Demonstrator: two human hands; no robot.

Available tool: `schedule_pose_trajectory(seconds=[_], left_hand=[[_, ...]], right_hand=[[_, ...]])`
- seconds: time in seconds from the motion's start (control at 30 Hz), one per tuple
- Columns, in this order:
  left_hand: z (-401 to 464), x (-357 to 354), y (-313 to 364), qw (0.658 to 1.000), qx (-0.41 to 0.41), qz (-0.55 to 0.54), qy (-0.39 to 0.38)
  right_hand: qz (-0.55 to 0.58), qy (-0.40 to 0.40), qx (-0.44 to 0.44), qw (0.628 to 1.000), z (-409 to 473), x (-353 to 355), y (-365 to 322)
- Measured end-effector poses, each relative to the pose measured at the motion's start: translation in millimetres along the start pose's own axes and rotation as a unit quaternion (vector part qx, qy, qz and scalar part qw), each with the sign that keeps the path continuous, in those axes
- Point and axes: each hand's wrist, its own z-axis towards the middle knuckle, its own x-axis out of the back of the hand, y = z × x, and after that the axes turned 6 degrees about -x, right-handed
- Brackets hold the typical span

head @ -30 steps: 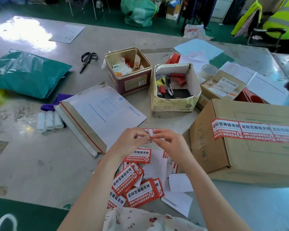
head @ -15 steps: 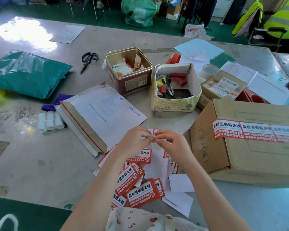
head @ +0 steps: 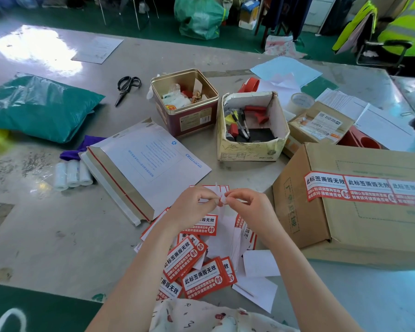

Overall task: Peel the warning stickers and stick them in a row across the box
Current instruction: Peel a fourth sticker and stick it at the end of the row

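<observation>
A brown cardboard box (head: 359, 224) lies at the right, with a row of red-and-white warning stickers (head: 367, 190) stuck across its top. In the middle, my left hand (head: 192, 207) and my right hand (head: 247, 207) pinch one warning sticker (head: 210, 188) between their fingertips, held just above the table; a white corner of its backing sticks up between the thumbs. Beneath my wrists lies a loose pile of warning stickers (head: 199, 267) mixed with white backing papers (head: 259, 271).
A white mailer envelope (head: 144, 164) lies left of my hands, beside small white rolls (head: 70, 176). Behind stand a metal tin (head: 185, 101), a worn open box of pens and stamps (head: 252, 127), scissors (head: 127, 87), a green bag (head: 38, 106) and a smaller labelled carton (head: 319, 125).
The fingertips have kept working at the sticker's top edge, and the white backing corner now stands a little more apart. The hands stay in nearly the same place.
</observation>
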Motion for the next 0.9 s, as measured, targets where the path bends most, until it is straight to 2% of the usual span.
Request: schedule_pose_trajectory(seconds=[0.17,0.3,0.47,0.63,0.9], left_hand=[[-4.6,1.2,-0.4,0.989,0.084,-0.113,0.040],[-1.9,0.6,-4.6,0.976,0.145,-0.147,0.063],[3.2,-2.1,-13.6,0.969,0.184,-0.135,0.094],[7.3,-4.9,-20.0,0.965,0.212,-0.124,0.090],[16.8,-6.5,-32.5,0.958,0.254,-0.094,0.099]], right_hand=[[0.082,0.010,-0.052,0.995,-1.8,4.7,4.0],[0.103,0.028,-0.094,0.990,0.2,5.6,8.5],[0.159,0.013,-0.096,0.983,-1.6,6.9,5.4],[0.195,-0.018,-0.047,0.979,-4.0,7.5,4.3],[0.236,-0.001,-0.040,0.971,-0.7,7.7,9.6]])
